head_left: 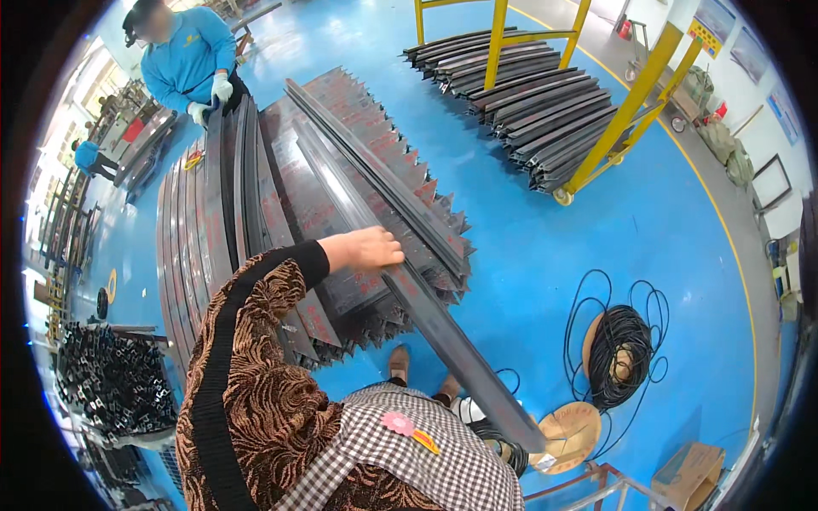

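My left hand [375, 249] is closed over the edge of a long dark grey metal profile [452, 341], roughly at its middle. The profile slants from the far left to the near right, one end over the stack and the other hanging past it above the floor. Beneath and beside it lies a broad stack of similar profiles [277, 136] with jagged, angled ends. Another long profile [375, 175] rests on top, just right of the held one. My right hand is out of the picture.
A co-worker in blue with white gloves [220, 88] grips profiles at the stack's far end. A yellow-framed rack [609, 153] with more profiles stands far right. Black cable coils [626, 358], a cardboard reel [569, 436] and a box [690, 477] lie near right. Black parts [111, 383] fill the left.
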Tool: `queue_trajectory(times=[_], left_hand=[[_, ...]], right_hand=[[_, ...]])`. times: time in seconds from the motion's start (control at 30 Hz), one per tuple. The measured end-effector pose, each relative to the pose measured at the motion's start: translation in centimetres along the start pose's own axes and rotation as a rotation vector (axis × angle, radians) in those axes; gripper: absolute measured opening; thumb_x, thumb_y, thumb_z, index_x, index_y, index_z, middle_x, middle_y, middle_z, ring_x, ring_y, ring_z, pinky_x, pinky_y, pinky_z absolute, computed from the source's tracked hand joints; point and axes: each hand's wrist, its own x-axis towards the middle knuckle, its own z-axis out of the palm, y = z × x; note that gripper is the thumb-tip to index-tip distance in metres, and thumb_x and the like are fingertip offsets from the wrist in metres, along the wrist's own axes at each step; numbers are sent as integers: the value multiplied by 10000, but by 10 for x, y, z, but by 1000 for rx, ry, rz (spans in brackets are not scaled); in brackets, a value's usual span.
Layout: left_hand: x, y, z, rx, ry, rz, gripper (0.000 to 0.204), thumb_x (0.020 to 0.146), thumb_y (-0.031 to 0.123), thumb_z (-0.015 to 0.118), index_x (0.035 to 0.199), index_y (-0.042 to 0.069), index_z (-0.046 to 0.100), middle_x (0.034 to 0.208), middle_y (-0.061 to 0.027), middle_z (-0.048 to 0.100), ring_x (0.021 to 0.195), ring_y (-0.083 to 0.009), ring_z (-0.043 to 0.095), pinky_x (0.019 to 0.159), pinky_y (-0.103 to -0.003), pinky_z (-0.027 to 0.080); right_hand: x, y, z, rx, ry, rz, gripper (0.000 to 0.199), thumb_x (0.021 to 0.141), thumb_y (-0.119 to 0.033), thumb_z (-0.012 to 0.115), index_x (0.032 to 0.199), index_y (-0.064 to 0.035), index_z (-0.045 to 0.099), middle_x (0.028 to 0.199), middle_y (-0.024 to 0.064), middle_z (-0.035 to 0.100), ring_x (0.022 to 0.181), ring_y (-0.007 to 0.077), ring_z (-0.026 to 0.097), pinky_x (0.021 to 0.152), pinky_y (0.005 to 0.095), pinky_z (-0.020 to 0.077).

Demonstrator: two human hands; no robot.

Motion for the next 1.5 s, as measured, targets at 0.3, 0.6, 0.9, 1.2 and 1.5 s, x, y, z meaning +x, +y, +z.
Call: queue_trajectory(times=[0.3, 0.6, 0.9, 1.2, 1.5], left_hand=[[-70, -103, 56, 306, -75, -182, 86, 788, 142, 553, 851, 134, 494, 879, -32, 552, 874, -187, 547, 837, -312, 421], [-104, -148, 108, 464, -182, -535, 80, 792, 147, 539, 870, 132, 546, 929, -63, 570, 890, -217, 546, 789, -318, 430], [-74, -119, 69, 248, -188, -684, 133, 730, 129, 586, 850, 80, 615, 918, -97, 575, 872, -275, 540, 762, -441, 414], [74, 165, -45, -2198, 18, -960, 322, 904, 274, 568, 974, -38, 605, 870, -96, 639, 647, -133, 585, 551, -236, 471], [36, 216, -29, -2279, 721, -1212, 169, 922, 141, 529, 900, -8, 605, 870, -111, 639, 596, -122, 543, 570, -222, 461]], right_hand=[[-47, 49, 7, 140, -146, 302, 427, 755, -89, 604, 1153, -56, 453, 964, 114, 555, 830, 193, 532, 721, 294, 448], [-120, 140, -29, 281, -260, 633, 504, 653, 3, 701, 1094, -32, 458, 922, 105, 543, 780, 180, 509, 681, 283, 442], [16, 72, -47, 784, -263, 377, 610, 712, 36, 706, 1238, -15, 402, 1023, 110, 540, 850, 176, 528, 743, 272, 459], [112, -48, -43, 1123, -407, 181, 563, 721, 20, 703, 1208, -49, 431, 920, 68, 597, 754, 147, 575, 680, 256, 462], [162, -52, -28, 668, -417, -306, 499, 761, -206, 709, 1180, -74, 472, 840, 105, 632, 675, 265, 613, 597, 340, 467]])
